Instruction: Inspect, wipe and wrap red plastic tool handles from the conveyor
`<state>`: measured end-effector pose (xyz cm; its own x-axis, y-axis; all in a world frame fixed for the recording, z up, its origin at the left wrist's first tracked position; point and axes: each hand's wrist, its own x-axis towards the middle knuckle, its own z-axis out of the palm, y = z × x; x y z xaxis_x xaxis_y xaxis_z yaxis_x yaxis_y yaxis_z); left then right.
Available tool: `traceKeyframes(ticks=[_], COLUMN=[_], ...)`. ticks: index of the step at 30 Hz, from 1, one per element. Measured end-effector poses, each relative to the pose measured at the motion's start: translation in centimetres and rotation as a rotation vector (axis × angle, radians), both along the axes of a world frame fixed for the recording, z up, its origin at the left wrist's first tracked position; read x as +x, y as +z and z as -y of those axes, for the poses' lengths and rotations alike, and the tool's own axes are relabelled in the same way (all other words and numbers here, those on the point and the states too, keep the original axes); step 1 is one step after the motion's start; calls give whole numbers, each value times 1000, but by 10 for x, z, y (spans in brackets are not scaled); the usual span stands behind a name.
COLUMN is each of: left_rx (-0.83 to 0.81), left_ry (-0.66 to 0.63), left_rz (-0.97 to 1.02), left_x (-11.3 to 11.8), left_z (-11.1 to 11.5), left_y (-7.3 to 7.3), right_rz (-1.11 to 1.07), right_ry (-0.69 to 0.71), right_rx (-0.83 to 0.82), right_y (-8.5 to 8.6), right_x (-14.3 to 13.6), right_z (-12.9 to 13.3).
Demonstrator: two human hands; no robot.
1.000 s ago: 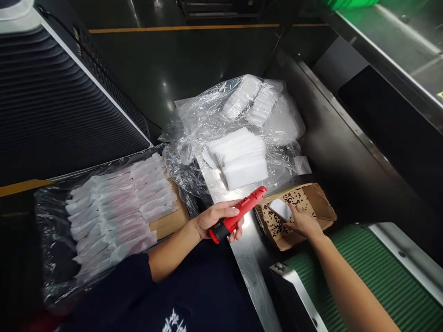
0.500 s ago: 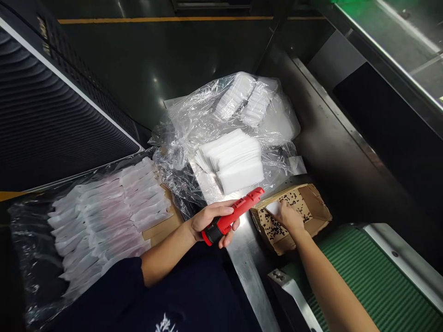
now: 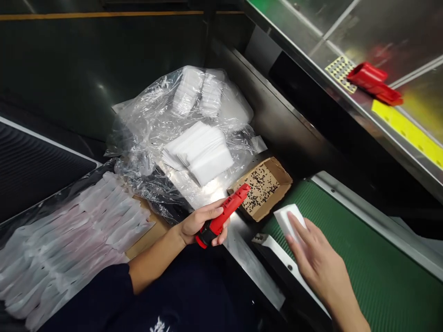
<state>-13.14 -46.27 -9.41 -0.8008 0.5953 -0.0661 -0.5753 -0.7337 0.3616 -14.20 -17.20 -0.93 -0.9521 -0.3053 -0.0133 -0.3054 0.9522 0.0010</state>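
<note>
Dark floor (image 3: pixel 69 69) with an orange line (image 3: pixel 104 15) across it fills the far side of what I get through the head camera. Nearer, a metal bench (image 3: pixel 254 267) slants through my view, and next to it a green ribbed belt (image 3: pixel 377 272) runs toward the lower right.

From where I sit, I see the left hand (image 3: pixel 196 224) wrapped around a red handle-shaped part (image 3: pixel 231 208) with a black section near its lower end; the thumb lies along it and the fingers curl beneath. Its red tip points up and right, overlapping the near side of a cardboard box (image 3: pixel 282 179) in my view; I cannot tell whether they touch. Small dark pieces (image 3: pixel 259 186) lie scattered in that box.

I have the right hand (image 3: pixel 320 258) pinching a white block (image 3: pixel 284 220) between thumb and fingers, in front of the belt.

Beyond the left hand, I find fanned white sheets (image 3: pixel 204 154) on crumpled clear plastic (image 3: pixel 145 103). Rows of pale wrapped items (image 3: pixel 69 235) cover the lower left. At upper right I spot another red part (image 3: pixel 372 80) beside a dotted yellow sheet (image 3: pixel 341 73).
</note>
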Motion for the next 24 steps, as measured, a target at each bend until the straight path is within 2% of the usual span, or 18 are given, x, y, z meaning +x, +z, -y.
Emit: traceKeyframes(ticks=[2, 4, 8, 11, 14, 18, 21, 24], left_rx=[29, 49, 15, -86, -205, -266, -276, -236], left_ry=[-49, -107, -232, -307, -408, -542, -617, -715], left_rz=[-11, -15, 12, 47, 91, 112, 80, -7], left_x=[10, 23, 60, 95, 133, 178, 199, 207], left_z=[-12, -25, -49, -64, -76, -84, -86, -86], left_y=[1, 4, 11, 13, 12, 12, 16, 25], right_rz=[-85, -139, -278, -362, -413, -429, -434, -526], right_ry=[26, 10, -117, -165, -132, 20, 71, 32], right_rx=[-112, -267, -597, -689, -647, -601, -639, -607], right_y=[9, 6, -25, -46, -54, -56, -59, -60], right_x=[52, 103, 188, 233, 269, 304, 320, 331], right_z=[-1, 6, 32, 47, 51, 52, 50, 42])
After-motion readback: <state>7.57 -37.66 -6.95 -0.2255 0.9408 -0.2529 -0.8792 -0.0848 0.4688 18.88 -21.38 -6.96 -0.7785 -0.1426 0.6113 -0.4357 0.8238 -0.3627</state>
